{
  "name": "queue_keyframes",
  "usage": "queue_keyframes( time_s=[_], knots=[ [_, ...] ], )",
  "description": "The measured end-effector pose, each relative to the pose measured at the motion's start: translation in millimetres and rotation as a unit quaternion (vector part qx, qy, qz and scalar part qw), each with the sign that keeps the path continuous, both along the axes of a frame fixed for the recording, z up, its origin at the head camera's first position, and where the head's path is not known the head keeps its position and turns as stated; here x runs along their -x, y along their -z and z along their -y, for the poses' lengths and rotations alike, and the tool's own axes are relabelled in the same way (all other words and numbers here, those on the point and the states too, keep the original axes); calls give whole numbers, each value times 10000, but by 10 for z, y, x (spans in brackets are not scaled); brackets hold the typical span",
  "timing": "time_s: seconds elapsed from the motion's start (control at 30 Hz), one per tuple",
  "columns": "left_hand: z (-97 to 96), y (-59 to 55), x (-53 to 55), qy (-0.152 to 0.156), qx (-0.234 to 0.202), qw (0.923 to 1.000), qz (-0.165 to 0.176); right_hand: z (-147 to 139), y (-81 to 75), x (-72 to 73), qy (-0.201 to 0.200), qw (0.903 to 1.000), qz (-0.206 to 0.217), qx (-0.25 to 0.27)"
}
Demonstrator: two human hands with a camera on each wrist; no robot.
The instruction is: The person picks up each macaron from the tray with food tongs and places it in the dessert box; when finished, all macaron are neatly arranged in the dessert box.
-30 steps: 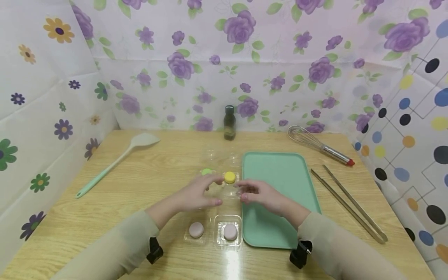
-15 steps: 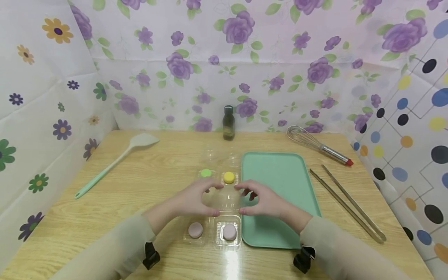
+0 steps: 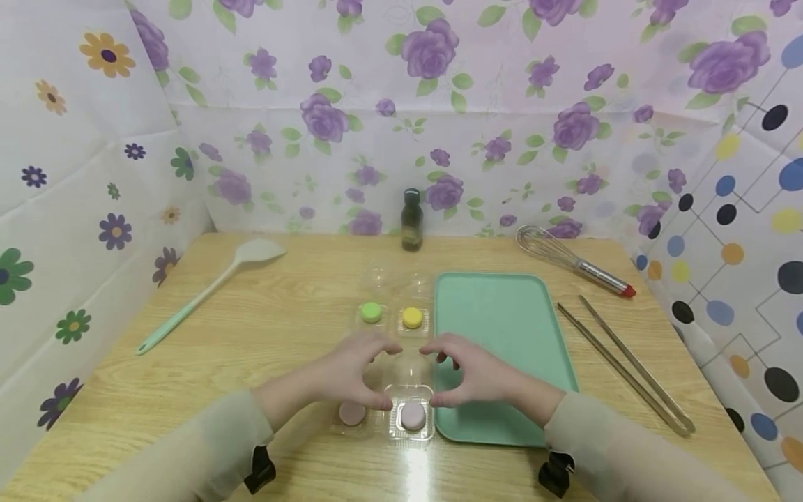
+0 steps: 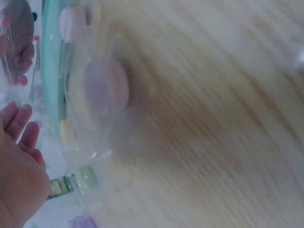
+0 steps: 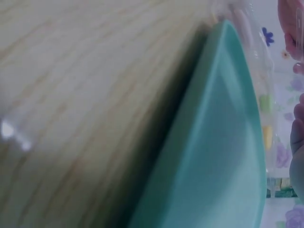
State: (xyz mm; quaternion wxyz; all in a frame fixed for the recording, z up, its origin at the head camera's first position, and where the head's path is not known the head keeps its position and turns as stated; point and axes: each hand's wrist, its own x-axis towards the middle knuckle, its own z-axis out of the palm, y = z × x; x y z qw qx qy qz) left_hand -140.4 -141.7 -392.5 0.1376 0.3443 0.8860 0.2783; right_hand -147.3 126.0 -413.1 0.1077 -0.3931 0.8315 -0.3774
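Between my two hands is a thin, see-through plastic lid [image 3: 410, 371], faint in every view; the left wrist view shows it spanning from hand to hand [image 4: 6, 59]. My left hand [image 3: 351, 366] pinches its left side with thumb and fingers, and my right hand [image 3: 479, 373] grips the right side. Below them a pale purple macaron [image 3: 413, 416] sits in a clear plastic box [image 3: 395, 434]. To its left lies another pale purple macaron [image 3: 352, 414], partly covered by my left hand. Farther back, a green macaron [image 3: 371, 312] and a yellow macaron [image 3: 412, 318] sit in clear boxes.
A green tray [image 3: 492, 300] lies under my right hand. Right of it are metal tongs [image 3: 627, 366] and a whisk [image 3: 574, 260]. A pale green spatula [image 3: 210, 289] lies far left, and a dark bottle [image 3: 411, 222] stands at the back by the flowered cloth.
Both hands have come toward the person, with the see-through lid between them, from near the yellow macaron to the near boxes. The green macaron, earlier partly covered, now shows fully.
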Motion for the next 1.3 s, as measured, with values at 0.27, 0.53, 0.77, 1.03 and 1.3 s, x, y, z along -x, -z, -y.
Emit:
queue_keyframes(
  time_s=[0.27,0.53,0.77,1.03,1.3],
  knots=[
    [-18,58,-97,346,499,9980,-159,41,76,-99,-322,9982,-147,-482],
    [-20,91,-161,476,901,9937,-469,92,112,-130,-562,9928,-443,-959],
    [-37,161,-207,536,1332,9850,-960,121,194,-171,-813,9760,-1740,-1025],
    [-43,204,-210,543,1504,9783,-1320,112,188,-203,-648,9831,-1277,-1139],
    [-56,192,-250,618,1723,9710,-1539,96,181,-197,-431,9861,-783,-1400]
  ],
)
